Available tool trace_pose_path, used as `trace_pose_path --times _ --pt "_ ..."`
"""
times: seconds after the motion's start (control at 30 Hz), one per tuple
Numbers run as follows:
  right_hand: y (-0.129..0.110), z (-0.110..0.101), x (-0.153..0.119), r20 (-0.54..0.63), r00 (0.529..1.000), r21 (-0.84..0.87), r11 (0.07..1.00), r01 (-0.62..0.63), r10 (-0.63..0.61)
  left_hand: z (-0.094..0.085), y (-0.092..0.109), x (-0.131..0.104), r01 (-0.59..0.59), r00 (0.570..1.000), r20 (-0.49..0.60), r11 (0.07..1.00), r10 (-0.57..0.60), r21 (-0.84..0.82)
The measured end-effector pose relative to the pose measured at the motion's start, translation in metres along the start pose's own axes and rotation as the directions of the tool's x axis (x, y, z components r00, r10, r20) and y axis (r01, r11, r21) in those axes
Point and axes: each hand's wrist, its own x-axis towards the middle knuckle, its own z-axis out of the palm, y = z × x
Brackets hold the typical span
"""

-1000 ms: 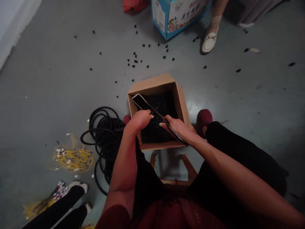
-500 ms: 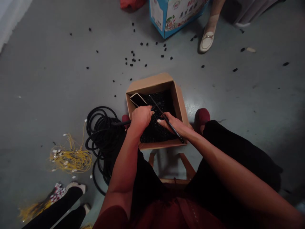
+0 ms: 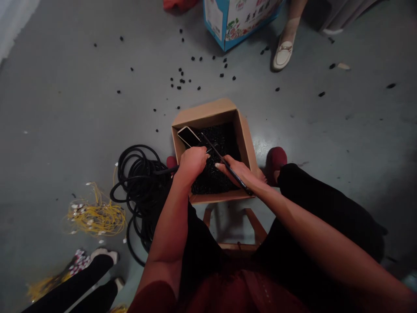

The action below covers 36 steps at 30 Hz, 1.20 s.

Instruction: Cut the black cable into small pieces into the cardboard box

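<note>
Your left hand point(image 3: 193, 160) is closed around the black tubing point(image 3: 148, 180), whose coil lies to the left of the cardboard box point(image 3: 205, 114). Your right hand point(image 3: 240, 170) firmly encloses a slender dark tool point(image 3: 240, 181), held diagonally over the box's black contents point(image 3: 224, 134).

Yellow wires point(image 3: 99, 218) lie tangled; a blue-and-white carton point(image 3: 247, 24) stands near a white loafer point(image 3: 282, 56)
</note>
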Motion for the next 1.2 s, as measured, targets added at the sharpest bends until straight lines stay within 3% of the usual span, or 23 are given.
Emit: trace_pose_path --times 0.27,0.63,0.83,1.03,1.2 --pt "0.007 0.016 0.001 -0.008 1.0 -0.049 0.998 0.028 -0.028 0.003 -0.005 0.005 0.036 0.994 0.102 0.998 -0.041 0.047" --pt "0.013 0.016 0.0 -0.019 0.996 -0.031 0.996 0.086 -0.087 0.004 -0.009 0.006 0.005 0.996 0.088 0.999 -0.008 0.035" --pt "0.014 0.016 0.007 -0.074 0.997 0.283 0.959 -0.003 0.025 0.001 -0.009 0.004 -0.06 0.996 0.07 0.998 0.062 -0.022" --pt "0.021 0.011 0.019 -0.257 0.964 0.462 0.868 0.179 -0.062 -0.003 -0.007 0.002 -0.114 0.992 0.047 0.992 0.117 -0.047" --pt "0.009 0.0 0.01 -0.313 0.95 0.509 0.842 0.18 -0.014 -0.001 0.006 -0.006 -0.301 0.953 -0.034 0.946 0.3 -0.117"
